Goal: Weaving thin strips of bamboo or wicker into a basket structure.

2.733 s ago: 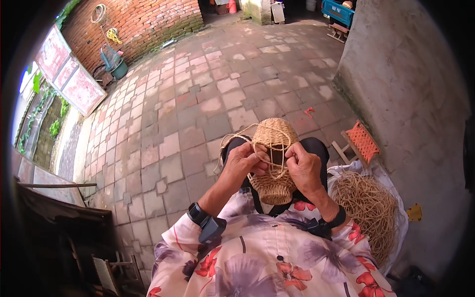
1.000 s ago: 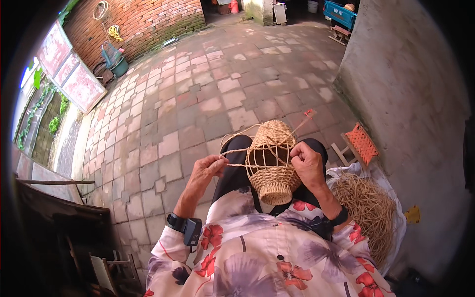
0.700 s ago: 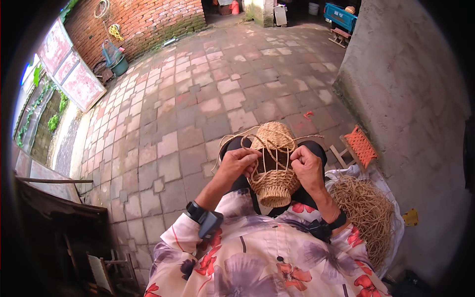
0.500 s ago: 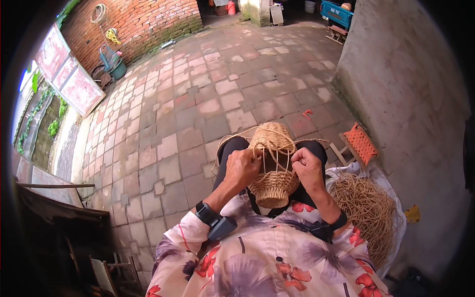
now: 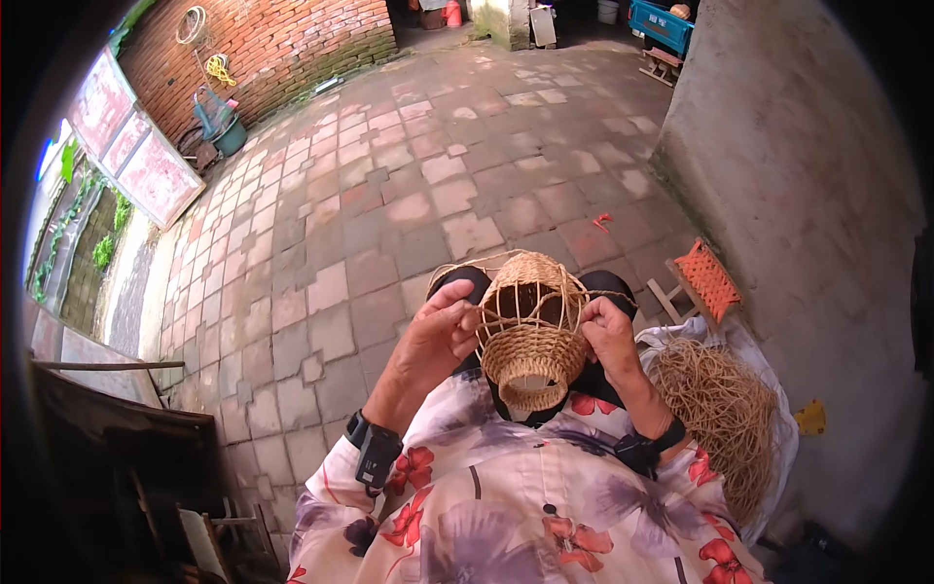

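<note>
A straw-coloured woven basket [image 5: 530, 365] lies on my lap, its narrower end toward me. Its middle has open upright strands over a dark interior, with loose twisted cords trailing from both sides. At the basket's left, my left hand [image 5: 438, 331] has curled fingers on a twisted cord, the thumb pointing up. My right hand [image 5: 608, 336] is closed at the basket's right edge, thumb and forefinger pinched on a cord by the strands.
A white sack [image 5: 783, 419] holding loose straw cord [image 5: 710, 419] and a small orange-webbed stool [image 5: 708, 277] are at my right, beside a concrete wall [image 5: 798, 195]. Paving [image 5: 370, 195] stretches ahead to a brick wall [image 5: 272, 49]. A dark piece of furniture [image 5: 117, 448] stands lower left.
Over these frames my left hand went out leftward with cord, came back over the strands, and has now shifted left again. The basket's far end sits slightly lower in view.
</note>
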Demonstrator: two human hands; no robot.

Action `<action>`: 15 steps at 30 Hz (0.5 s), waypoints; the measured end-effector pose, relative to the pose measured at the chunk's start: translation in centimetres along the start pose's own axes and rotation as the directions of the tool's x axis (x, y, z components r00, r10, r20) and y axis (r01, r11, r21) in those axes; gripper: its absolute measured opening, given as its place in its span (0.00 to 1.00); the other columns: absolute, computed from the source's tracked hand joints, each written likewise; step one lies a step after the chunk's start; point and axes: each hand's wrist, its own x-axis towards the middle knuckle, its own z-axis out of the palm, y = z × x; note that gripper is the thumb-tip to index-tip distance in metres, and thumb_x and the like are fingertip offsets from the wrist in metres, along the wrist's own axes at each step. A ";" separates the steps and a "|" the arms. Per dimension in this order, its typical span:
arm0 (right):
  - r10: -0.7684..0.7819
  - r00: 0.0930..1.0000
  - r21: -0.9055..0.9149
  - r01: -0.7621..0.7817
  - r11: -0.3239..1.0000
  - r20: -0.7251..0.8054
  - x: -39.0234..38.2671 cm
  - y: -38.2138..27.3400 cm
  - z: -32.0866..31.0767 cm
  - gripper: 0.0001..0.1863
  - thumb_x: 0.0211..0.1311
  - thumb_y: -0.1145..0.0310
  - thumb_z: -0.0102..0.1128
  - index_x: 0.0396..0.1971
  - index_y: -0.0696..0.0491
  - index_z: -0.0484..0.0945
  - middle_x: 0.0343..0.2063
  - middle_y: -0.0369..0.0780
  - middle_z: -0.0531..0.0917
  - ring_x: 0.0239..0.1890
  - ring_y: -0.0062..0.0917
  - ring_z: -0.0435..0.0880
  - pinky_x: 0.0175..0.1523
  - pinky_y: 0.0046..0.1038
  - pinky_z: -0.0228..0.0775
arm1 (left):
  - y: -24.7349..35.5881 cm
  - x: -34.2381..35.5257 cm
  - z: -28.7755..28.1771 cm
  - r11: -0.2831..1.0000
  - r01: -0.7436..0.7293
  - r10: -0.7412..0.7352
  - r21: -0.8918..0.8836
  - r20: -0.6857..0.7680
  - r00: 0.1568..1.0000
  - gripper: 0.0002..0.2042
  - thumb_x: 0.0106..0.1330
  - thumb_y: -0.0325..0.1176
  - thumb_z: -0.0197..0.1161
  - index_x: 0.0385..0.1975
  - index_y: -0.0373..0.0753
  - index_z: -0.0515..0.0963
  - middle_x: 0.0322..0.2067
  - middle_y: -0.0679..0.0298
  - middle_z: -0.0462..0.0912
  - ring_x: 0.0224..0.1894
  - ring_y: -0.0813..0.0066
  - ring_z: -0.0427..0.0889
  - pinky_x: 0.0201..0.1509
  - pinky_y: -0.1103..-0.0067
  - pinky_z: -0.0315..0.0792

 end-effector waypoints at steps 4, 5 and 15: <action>0.015 1.000 0.000 -0.015 1.000 0.012 -0.1 0.0 0.0 0.04 0.53 0.80 0.50 0.28 0.55 0.71 0.14 0.29 0.71 0.12 0.09 0.64 0.15 0.16 0.51 | 2.0 -3.0 -1.9 0.786 0.174 -0.016 0.593 -0.262 0.965 0.17 0.64 0.32 0.58 0.52 0.37 0.72 0.24 0.71 0.71 0.25 0.85 0.68 0.26 0.86 0.65; 0.018 1.000 -0.003 -0.018 1.000 0.013 -0.2 -0.2 0.0 0.04 0.53 0.80 0.50 0.28 0.55 0.71 0.14 0.29 0.71 0.12 0.09 0.64 0.15 0.16 0.51 | 2.0 -3.4 -2.4 0.788 0.175 -0.016 0.590 -0.264 0.964 0.17 0.64 0.32 0.58 0.52 0.37 0.72 0.24 0.71 0.71 0.25 0.85 0.68 0.26 0.86 0.65; 0.025 0.999 -0.005 -0.025 1.000 0.038 -0.4 -0.7 -0.2 0.04 0.52 0.80 0.50 0.27 0.55 0.70 0.15 0.30 0.72 0.12 0.09 0.65 0.14 0.15 0.52 | -0.5 -5.0 -10.1 0.791 0.173 0.342 0.587 -0.658 0.671 0.08 0.63 0.36 0.58 0.30 0.38 0.75 0.20 0.69 0.74 0.19 0.81 0.74 0.22 0.83 0.75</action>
